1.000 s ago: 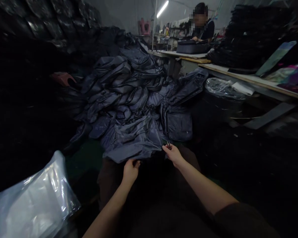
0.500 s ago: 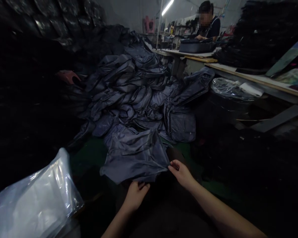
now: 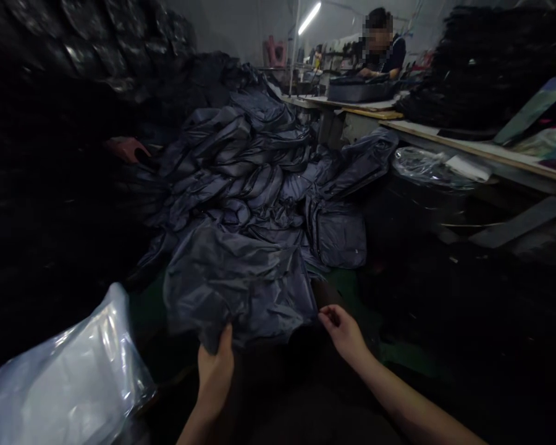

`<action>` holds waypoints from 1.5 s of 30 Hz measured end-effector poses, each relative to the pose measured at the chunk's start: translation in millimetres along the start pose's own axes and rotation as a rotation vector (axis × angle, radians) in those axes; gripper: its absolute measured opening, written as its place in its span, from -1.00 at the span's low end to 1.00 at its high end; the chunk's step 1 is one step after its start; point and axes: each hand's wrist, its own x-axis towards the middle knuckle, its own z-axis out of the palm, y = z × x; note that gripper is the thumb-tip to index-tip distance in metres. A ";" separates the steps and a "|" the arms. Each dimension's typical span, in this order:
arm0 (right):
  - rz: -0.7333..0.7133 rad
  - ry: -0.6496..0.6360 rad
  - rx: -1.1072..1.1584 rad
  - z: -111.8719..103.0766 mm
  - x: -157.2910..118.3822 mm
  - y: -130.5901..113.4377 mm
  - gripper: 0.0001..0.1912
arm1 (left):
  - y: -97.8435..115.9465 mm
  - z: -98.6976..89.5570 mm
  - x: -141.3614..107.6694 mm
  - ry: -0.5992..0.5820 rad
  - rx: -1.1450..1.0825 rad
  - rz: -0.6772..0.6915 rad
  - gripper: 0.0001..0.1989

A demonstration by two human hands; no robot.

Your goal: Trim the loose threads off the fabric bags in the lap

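Note:
A dark blue-grey fabric bag [image 3: 245,278], creased and limp, is spread out in front of me. At its near left edge my left hand [image 3: 215,368] grips the cloth, thumb on top and the other fingers hidden underneath. Beside the bag's right near corner is my right hand [image 3: 343,330], its fingers drawn together in a pinch. Its fingertips are at the corner's edge; whatever sits between them is too small to make out.
A heap of similar dark bags [image 3: 259,148] rises just beyond. Clear plastic bags [image 3: 74,377] lie at lower left. A worktable [image 3: 482,148] runs along the right, with a dark stack [image 3: 500,68] on it. Another person [image 3: 380,49] works at the back over a dark case [image 3: 361,88].
My left hand has moved left along the near edge and now grips the cloth there. The bag's left side has shifted left and fuller. My right hand has barely moved.

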 end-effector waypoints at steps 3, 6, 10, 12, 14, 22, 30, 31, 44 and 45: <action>-0.069 -0.004 0.063 0.3 6.8 -41.9 -0.74 | -0.8 1.5 -10.2 0.000 0.123 0.151 -0.72; -0.164 -0.133 0.183 2.9 7.2 -95.8 -0.74 | -1.9 3.9 -13.9 -0.058 0.162 0.218 -0.79; -0.286 -0.339 0.359 19.5 -1.5 -156.1 -0.64 | 1.8 1.4 -13.8 -0.075 0.207 0.281 -0.76; -0.337 -0.467 0.339 30.8 -7.4 -177.6 -0.55 | 9.7 -0.4 -14.4 -0.163 0.290 0.380 -0.74; -0.362 -0.515 0.269 39.9 -11.1 -193.6 -0.47 | 23.0 -1.1 -16.5 -0.237 0.398 0.502 -0.71; -0.311 -0.297 0.218 37.6 3.3 -197.7 -0.83 | 93.3 -18.3 -21.6 -0.275 0.028 0.529 -0.65; -0.351 -0.497 0.301 38.8 -9.0 -171.1 -0.74 | 141.3 -27.1 -7.1 0.015 0.031 0.227 -0.70; -0.338 -0.511 0.336 38.1 -9.4 -168.3 -0.70 | 142.7 -25.1 -6.4 0.017 -0.004 0.209 -0.75; -0.287 -0.375 0.248 38.6 -15.2 -152.0 -0.77 | 121.6 -22.8 -8.6 0.022 -0.170 0.065 -0.78; -0.351 -0.359 0.201 36.8 -15.8 -154.2 -0.78 | 121.7 -24.3 -8.0 0.004 -0.114 0.103 -0.77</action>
